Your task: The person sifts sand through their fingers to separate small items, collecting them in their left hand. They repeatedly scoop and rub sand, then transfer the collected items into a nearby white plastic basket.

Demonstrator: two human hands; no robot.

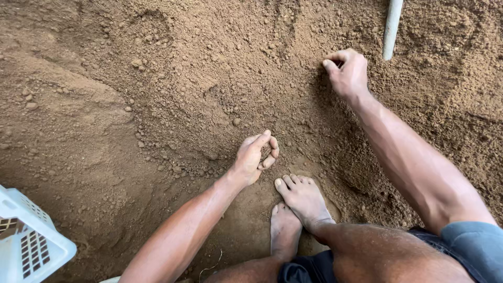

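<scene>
Both hands worked the loose, crumbly reddish-brown soil [173,94]: my left hand [255,157] curled loosely around small clods, my right hand [347,73] pinched shut on some. I judged it light, fragile, best scooped. Bare feet [298,209], pale pole [392,26], white plastic basket [31,243] nearby.
</scene>
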